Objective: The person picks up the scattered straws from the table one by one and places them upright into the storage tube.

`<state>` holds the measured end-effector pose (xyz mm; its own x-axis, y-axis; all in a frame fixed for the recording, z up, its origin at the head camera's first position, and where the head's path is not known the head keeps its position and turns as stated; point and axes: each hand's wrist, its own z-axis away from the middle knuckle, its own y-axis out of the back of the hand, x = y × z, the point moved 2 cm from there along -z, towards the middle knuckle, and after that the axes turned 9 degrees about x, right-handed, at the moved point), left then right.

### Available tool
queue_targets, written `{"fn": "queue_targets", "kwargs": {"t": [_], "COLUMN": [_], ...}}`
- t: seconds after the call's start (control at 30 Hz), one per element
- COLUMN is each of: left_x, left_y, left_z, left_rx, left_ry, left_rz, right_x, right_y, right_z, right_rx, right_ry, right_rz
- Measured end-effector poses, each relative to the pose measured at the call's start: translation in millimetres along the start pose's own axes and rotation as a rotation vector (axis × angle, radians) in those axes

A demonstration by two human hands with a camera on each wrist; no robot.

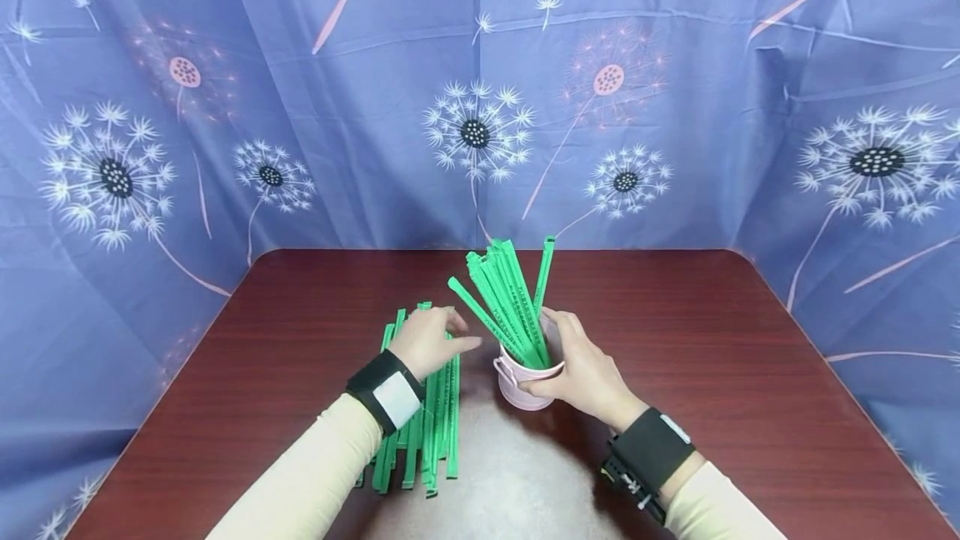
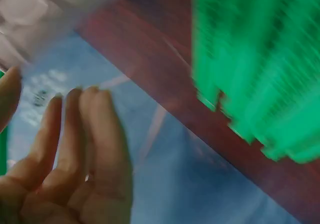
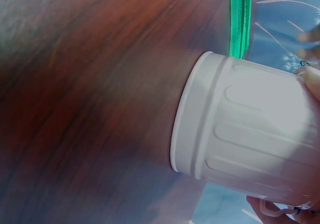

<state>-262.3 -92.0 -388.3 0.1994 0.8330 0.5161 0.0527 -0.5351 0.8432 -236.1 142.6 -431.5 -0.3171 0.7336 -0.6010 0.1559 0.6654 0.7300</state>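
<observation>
A small pale pink pail (image 1: 527,397) with a wire handle stands on the table, several long green printed sticks (image 1: 508,298) leaning upright in it. My right hand (image 1: 588,373) grips the pail by its rim, thumb at the front and fingers round the far side. The ribbed wall of the pail (image 3: 260,134) fills much of the right wrist view. Just left of the pail, my left hand (image 1: 429,344) hovers over a loose pile of the same green sticks (image 1: 431,440). Its fingers (image 2: 75,134) are extended with nothing held, and they stay apart from the pail.
Everything stands on a dark red-brown wooden table (image 1: 712,315) with a glare patch near its front. A blue dandelion-print cloth (image 1: 375,107) hangs behind the table and along both sides.
</observation>
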Motion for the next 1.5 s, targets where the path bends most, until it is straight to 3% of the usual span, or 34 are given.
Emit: {"fn": "queue_targets", "kwargs": {"t": [0.2, 0.37, 0.47, 0.67, 0.83, 0.97, 1.1, 1.2, 1.33, 1.5], "left_x": [-49.1, -82.7, -92.8, -100.9, -102.7, -90.2, -59.7, -33.1, -3.2, 20.0], "left_y": [6.2, 5.6, 4.1, 0.7, 9.1, 35.1, 71.3, 90.3, 102.3, 103.6], "left_z": [-8.1, -6.3, -3.3, -0.6, -4.9, -15.1, -19.6, -17.4, -11.0, -5.9], "left_rx": [0.008, -0.057, -0.101, -0.131, -0.086, -0.044, 0.032, 0.127, 0.235, 0.31], "left_ry": [0.104, 0.198, 0.266, 0.439, 0.468, 0.37, 0.224, 0.138, 0.06, -0.005], "left_rz": [-0.298, -0.344, -0.263, 0.047, 0.233, 0.345, 0.486, 0.664, 0.873, 0.991], "right_x": [0, 1, 1, 1, 1, 0, 1, 1, 1, 1], "right_y": [1, 1, 0, 0, 0, 1, 1, 1, 0, 0], "right_z": [-1, 0, 0, 1, 1, 0, 0, 1, 1, 1], "right_rx": [-0.003, -0.002, -0.001, 0.0, 0.0, 0.005, 0.008, 0.011, 0.01, 0.011], "right_ry": [0.003, 0.006, 0.006, 0.004, 0.002, 0.005, 0.01, 0.015, 0.023, 0.02], "right_rz": [0.009, 0.014, 0.012, 0.012, 0.013, 0.02, 0.021, 0.02, 0.023, 0.018]}}
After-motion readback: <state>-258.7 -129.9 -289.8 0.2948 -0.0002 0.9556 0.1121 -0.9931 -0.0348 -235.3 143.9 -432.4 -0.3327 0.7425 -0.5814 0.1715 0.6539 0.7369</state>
